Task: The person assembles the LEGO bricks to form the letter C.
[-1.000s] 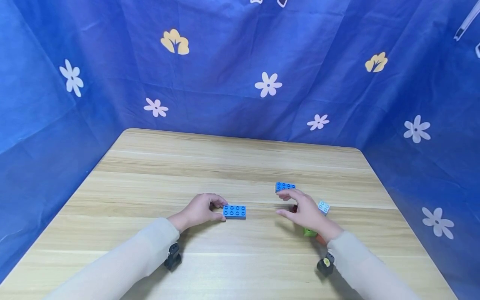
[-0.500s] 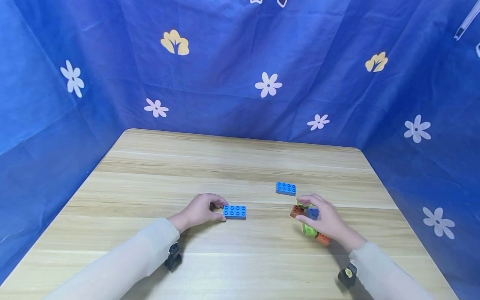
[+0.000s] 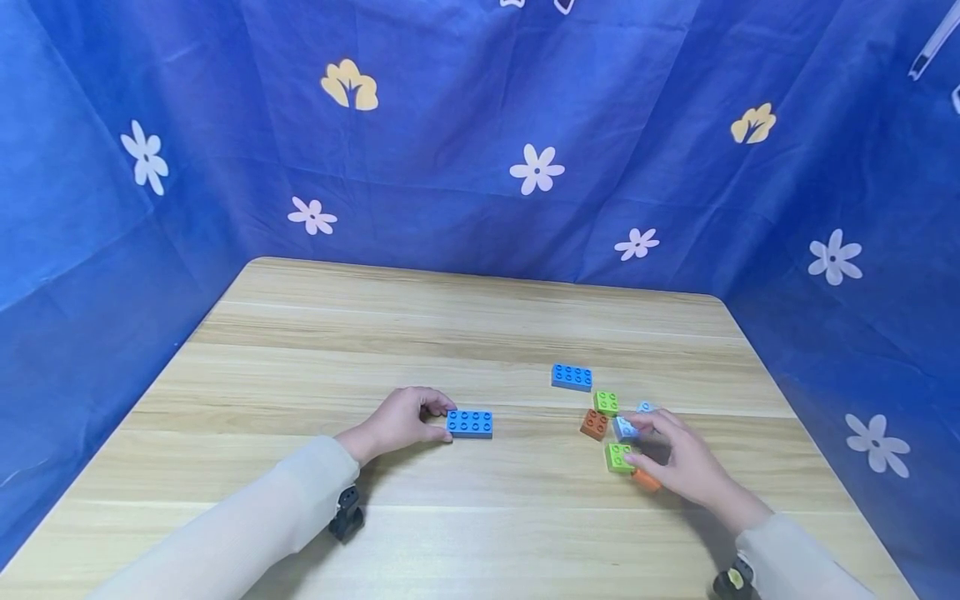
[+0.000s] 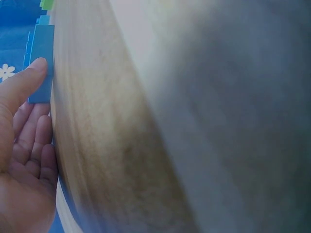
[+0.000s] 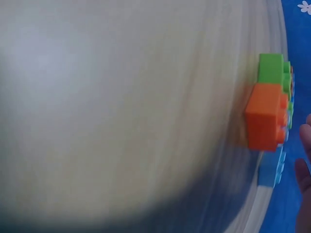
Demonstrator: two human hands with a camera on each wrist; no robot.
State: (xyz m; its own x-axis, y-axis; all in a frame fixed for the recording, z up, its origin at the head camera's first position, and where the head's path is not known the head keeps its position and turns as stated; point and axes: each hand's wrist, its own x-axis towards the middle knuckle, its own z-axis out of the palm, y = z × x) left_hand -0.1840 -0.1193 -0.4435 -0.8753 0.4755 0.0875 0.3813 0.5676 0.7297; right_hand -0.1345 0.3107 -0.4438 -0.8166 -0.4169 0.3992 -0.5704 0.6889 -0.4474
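My left hand holds the left end of a long blue toy building brick between thumb and fingers. In the left wrist view the thumb lies against the side of that brick, close to the tabletop. Over the loose bricks at the right is my right hand, thumb and fingers apart with nothing between them. Its thumb tip overlaps the edge of a near green brick, and its fingers partly cover a light blue brick. An orange brick lies partly hidden below the hand.
Beside these are a brown brick, another green brick and a second light blue brick. Farther back lies another long blue brick. Blue cloth surrounds the wooden table at the back and sides.
My right hand has moved right and toward me, from beside the far blue brick, past the brown brick, to the light blue and near green ones. The left hand has stayed still.
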